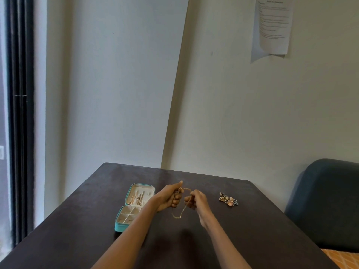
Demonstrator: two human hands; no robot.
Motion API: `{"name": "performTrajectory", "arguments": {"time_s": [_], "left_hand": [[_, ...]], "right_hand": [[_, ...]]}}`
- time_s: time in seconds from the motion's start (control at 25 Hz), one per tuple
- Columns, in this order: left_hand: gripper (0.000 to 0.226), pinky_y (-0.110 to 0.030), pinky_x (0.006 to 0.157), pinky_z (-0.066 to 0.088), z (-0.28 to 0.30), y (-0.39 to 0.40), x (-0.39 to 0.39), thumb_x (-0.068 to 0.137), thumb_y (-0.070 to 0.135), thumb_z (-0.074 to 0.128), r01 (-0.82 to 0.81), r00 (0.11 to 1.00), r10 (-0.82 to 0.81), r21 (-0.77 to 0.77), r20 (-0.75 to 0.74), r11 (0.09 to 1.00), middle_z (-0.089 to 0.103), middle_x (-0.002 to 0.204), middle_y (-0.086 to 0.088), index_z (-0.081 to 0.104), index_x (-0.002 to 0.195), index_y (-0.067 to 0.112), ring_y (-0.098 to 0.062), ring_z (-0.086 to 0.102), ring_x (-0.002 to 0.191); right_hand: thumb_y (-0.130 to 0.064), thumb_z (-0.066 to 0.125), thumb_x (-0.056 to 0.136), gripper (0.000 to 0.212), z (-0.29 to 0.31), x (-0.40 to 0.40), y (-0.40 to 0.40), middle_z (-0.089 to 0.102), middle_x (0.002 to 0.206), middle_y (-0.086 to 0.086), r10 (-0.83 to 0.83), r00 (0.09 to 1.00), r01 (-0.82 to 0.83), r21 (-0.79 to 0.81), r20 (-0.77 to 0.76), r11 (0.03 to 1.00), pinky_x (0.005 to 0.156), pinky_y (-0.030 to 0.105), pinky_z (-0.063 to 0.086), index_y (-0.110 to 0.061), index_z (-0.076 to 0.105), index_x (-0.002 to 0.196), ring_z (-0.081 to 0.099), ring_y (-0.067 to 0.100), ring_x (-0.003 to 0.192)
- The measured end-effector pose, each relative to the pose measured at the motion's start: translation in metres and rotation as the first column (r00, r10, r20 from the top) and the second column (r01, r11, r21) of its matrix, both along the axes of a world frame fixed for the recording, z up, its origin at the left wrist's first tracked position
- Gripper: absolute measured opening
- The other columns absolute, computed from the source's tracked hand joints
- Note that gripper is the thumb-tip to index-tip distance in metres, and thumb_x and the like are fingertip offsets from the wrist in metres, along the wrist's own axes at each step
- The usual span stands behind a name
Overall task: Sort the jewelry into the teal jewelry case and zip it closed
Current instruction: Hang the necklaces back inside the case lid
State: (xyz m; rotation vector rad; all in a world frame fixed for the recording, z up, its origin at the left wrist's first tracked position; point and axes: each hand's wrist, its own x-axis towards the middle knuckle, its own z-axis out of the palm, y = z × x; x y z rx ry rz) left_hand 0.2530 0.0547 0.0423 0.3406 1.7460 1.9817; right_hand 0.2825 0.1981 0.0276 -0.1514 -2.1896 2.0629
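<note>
Forearms reach in from the bottom edge, both cut off below the elbow, over a dark table [81, 220]. I see my left hand [169, 197] and right hand [196, 200] raised just above the tabletop near its middle, each curled and pinched on a thin gold chain [179, 213]; a short length runs between the fingertips, the rest hangs in a loop below. Clasp too small to make out.

Teal jewelry case [134, 206] lies open to the left of the hands, near the left hand but not touching it. Upright lid, cream lining, holds approx. 3 gold pcs hanging side by side. Lower tray is split into small cream compartments; the visible ones look bare, but the left forearm hides the tray's right side.

Loose jewelry pile [228, 199], mixed gold, pearl and blue bits, sits on the table right of the hands, well apart from the case; single pcs can't be told apart.

Printed sheet [274, 26] on the wall, top right: text too blurred to read. Dark blue seat back [326, 200] at right, partly out of frame.
</note>
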Motion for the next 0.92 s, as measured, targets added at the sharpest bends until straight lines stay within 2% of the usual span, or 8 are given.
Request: {"name": "performTrajectory", "arguments": {"time_s": [0.16,0.28,0.44,0.56,0.64,0.72,0.84,0.92], "left_hand": [[0.038,-0.017,0.041,0.028,-0.002,-0.004,-0.001,0.097,0.038,0.045,-0.004,1.000,0.002,0.094,0.015,0.996,0.036,0.049,0.003,0.048,0.068,0.014,-0.008,0.032,0.041],[0.032,-0.019,0.045,0.037,0.000,-0.004,-0.002,0.095,0.034,0.048,-0.096,0.995,0.086,0.277,0.046,0.956,0.047,0.051,0.001,0.053,0.072,0.012,-0.010,0.042,0.044],[0.034,-0.026,0.050,0.054,0.003,-0.007,-0.003,0.095,0.033,0.049,-0.228,0.972,0.161,0.524,0.172,0.820,0.064,0.064,-0.006,0.062,0.077,0.007,-0.017,0.062,0.052],[0.019,-0.030,0.061,0.060,-0.004,-0.003,-0.007,0.095,0.016,0.050,-0.350,0.937,0.254,0.622,0.241,0.700,0.072,0.080,-0.012,0.062,0.093,0.001,-0.024,0.071,0.069],[0.016,-0.032,0.067,0.059,-0.013,0.002,-0.010,0.095,0.009,0.049,-0.419,0.907,0.358,0.555,0.221,0.719,0.071,0.089,-0.014,0.061,0.101,0.000,-0.026,0.070,0.081],[0.019,-0.032,0.073,0.056,-0.022,0.004,-0.012,0.096,0.010,0.048,-0.429,0.902,0.410,0.402,0.137,0.809,0.069,0.097,-0.015,0.060,0.106,-0.001,-0.026,0.067,0.089],[0.024,-0.028,0.065,0.054,-0.026,0.003,-0.012,0.097,0.011,0.045,-0.363,0.931,0.365,0.157,0.017,0.918,0.068,0.087,-0.013,0.062,0.105,-0.003,-0.021,0.066,0.075],[0.025,-0.027,0.059,0.052,-0.026,0.002,-0.009,0.096,0.012,0.043,-0.239,0.970,0.240,0.041,-0.022,0.970,0.064,0.075,-0.011,0.064,0.097,-0.002,-0.016,0.062,0.063]], "right_hand": [[-0.017,0.042,0.098,0.015,-0.008,0.002,0.004,0.049,0.062,0.000,0.060,0.998,-0.062,0.109,0.021,0.992,0.065,0.031,0.051,-0.007,0.052,0.093,0.052,0.011,0.051],[-0.019,0.049,0.098,0.018,-0.018,0.007,0.005,0.044,0.063,-0.002,0.138,0.990,-0.139,0.196,0.018,0.971,0.061,0.022,0.052,-0.007,0.061,0.103,0.047,0.005,0.051],[-0.019,0.047,0.098,0.020,-0.022,0.011,0.005,0.044,0.062,-0.003,0.126,0.992,-0.117,0.199,-0.032,0.973,0.057,0.018,0.047,-0.012,0.066,0.097,0.044,0.005,0.056],[-0.021,0.057,0.093,0.015,-0.022,0.013,-0.003,0.056,0.066,-0.001,0.135,0.988,-0.117,0.195,-0.082,0.974,0.058,0.018,0.047,-0.007,0.063,0.096,0.052,0.004,0.056],[-0.019,0.060,0.091,0.014,-0.021,0.016,-0.011,0.063,0.069,-0.001,0.182,0.980,-0.154,0.280,-0.078,0.948,0.060,0.016,0.047,-0.006,0.065,0.093,0.057,0.002,0.059],[-0.018,0.062,0.089,0.012,-0.018,0.016,-0.016,0.064,0.070,-0.003,0.221,0.972,-0.183,0.323,-0.085,0.929,0.062,0.015,0.048,-0.007,0.067,0.090,0.058,0.001,0.062],[-0.014,0.063,0.088,0.008,-0.007,0.014,-0.015,0.065,0.070,-0.003,0.217,0.971,-0.187,0.249,-0.099,0.950,0.063,0.017,0.050,-0.008,0.067,0.091,0.058,0.004,0.063],[-0.011,0.062,0.088,0.007,-0.002,0.010,-0.010,0.062,0.070,0.000,0.185,0.978,-0.169,0.150,-0.099,0.974,0.063,0.020,0.051,-0.008,0.061,0.094,0.058,0.008,0.062]]}}
